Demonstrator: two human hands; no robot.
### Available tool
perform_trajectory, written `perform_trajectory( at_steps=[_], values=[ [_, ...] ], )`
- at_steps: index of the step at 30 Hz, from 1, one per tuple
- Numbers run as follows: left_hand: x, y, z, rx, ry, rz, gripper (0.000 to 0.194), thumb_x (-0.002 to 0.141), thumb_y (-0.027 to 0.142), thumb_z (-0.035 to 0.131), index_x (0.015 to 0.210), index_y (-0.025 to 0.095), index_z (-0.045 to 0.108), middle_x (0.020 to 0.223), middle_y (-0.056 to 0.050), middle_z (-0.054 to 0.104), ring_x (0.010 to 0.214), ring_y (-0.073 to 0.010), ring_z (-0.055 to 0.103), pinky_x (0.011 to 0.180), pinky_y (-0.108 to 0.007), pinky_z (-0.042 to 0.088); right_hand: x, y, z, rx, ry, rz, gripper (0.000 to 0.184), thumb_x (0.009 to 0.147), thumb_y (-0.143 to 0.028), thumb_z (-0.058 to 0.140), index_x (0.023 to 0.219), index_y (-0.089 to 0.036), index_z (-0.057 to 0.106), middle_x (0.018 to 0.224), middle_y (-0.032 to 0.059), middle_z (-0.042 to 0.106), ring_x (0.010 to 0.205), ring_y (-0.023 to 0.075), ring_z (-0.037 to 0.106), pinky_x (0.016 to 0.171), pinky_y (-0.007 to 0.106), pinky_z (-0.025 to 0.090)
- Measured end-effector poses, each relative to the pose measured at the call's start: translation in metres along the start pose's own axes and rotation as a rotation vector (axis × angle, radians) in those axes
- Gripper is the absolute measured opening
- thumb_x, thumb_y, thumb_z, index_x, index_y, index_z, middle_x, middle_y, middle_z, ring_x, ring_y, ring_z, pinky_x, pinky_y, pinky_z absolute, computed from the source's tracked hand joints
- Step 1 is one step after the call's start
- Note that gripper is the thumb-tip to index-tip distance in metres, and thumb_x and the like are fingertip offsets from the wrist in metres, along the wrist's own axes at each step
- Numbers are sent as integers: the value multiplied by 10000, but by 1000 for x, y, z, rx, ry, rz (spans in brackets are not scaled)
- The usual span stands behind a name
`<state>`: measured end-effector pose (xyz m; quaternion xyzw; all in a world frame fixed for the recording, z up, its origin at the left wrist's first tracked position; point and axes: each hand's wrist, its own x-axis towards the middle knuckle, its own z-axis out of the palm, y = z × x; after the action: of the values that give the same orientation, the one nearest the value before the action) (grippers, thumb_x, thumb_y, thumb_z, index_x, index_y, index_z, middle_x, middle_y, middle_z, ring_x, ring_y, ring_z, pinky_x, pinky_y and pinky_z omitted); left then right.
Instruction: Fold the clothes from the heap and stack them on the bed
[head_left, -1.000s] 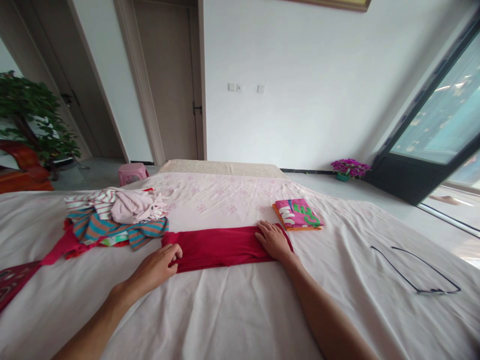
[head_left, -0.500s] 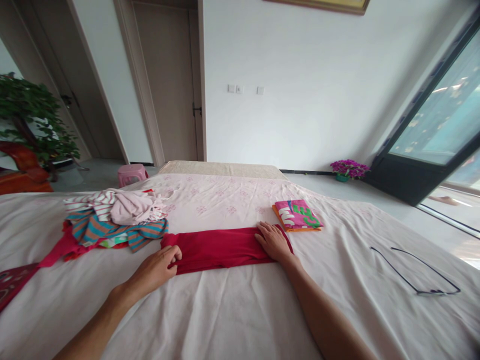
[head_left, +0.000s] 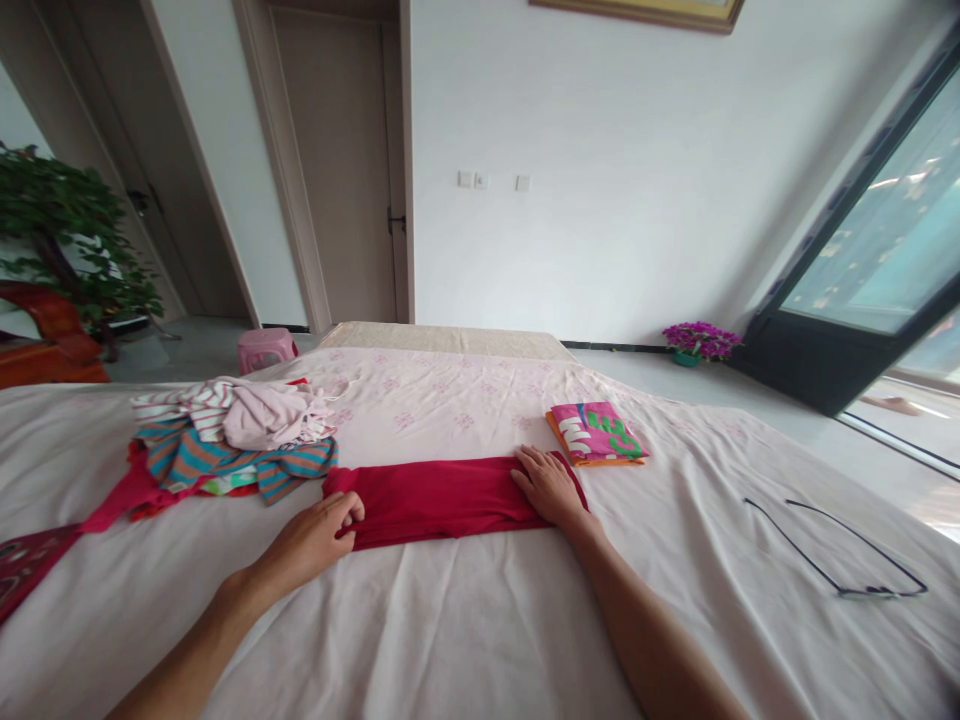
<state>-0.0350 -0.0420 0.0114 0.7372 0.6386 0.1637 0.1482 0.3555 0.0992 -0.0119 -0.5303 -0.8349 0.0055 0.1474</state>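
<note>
A dark red garment (head_left: 442, 500), folded into a long flat strip, lies across the bed in front of me. At its left end, my left hand (head_left: 330, 525) is closed with curled fingers, pinching the cloth's edge. My right hand (head_left: 551, 487) rests flat on the right end, fingers stretched out. Just beyond it sits a folded pink and orange garment (head_left: 600, 433) with printed letters. Left of the strip is a loose heap of clothes (head_left: 240, 440), striped and pale pink, with a red piece (head_left: 45, 560) trailing toward the left edge.
Black-framed glasses (head_left: 840, 560) lie with temples unfolded on the wrinkled bedsheet (head_left: 480, 630) at the right. Past the bed stand a pink stool (head_left: 267, 350), a pot of purple flowers (head_left: 701, 342) and a leafy plant (head_left: 67, 220). A glass door (head_left: 862, 290) is at the right.
Both hands and the red garment stay in place. The whole view has shifted very slightly.
</note>
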Motion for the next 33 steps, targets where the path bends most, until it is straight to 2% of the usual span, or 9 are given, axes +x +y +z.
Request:
perform_trajectory(
  at_steps=[6, 14, 24, 29, 33],
  values=[
    [1, 0, 0, 14, -2, -6, 186, 722, 112, 485, 865, 227, 518, 882, 11, 611, 768, -133, 557, 712, -242, 397, 0, 0, 0, 0, -7, 6, 477, 970, -466, 374, 1363, -231, 509, 1438, 72, 486, 1346, 232, 400, 1134, 417, 243],
    [-1, 12, -5, 122, -6, -22, 208, 706, 72, 435, 835, 223, 498, 855, 1, 583, 779, -146, 557, 718, -254, 390, 0, -1, -2, 6, -12, 12, 457, 968, -445, 392, 1366, -252, 509, 1442, 67, 483, 1352, 236, 395, 1134, 434, 241],
    [-4, 6, -4, 69, 17, 0, 199, 717, 95, 460, 855, 232, 500, 882, 14, 587, 792, -134, 556, 742, -249, 397, -2, -3, -3, 17, -4, 12, 447, 964, -418, 405, 1365, -250, 511, 1429, 71, 499, 1348, 244, 402, 1131, 445, 246],
    [-4, 8, -4, 86, 40, 10, 203, 724, 77, 447, 845, 228, 508, 868, 8, 595, 800, -145, 563, 738, -259, 400, -6, -7, -9, 32, 95, 1, 385, 940, -327, 451, 1285, -223, 587, 1373, 80, 550, 1320, 239, 432, 1112, 419, 285],
    [-3, 7, -3, 105, 125, 73, 200, 733, 72, 443, 838, 227, 514, 858, -1, 594, 842, -163, 569, 788, -279, 407, -14, -25, -24, 176, 119, -124, 283, 935, -302, 468, 1129, -260, 670, 1192, 50, 662, 1104, 200, 590, 989, 347, 416]
  ],
)
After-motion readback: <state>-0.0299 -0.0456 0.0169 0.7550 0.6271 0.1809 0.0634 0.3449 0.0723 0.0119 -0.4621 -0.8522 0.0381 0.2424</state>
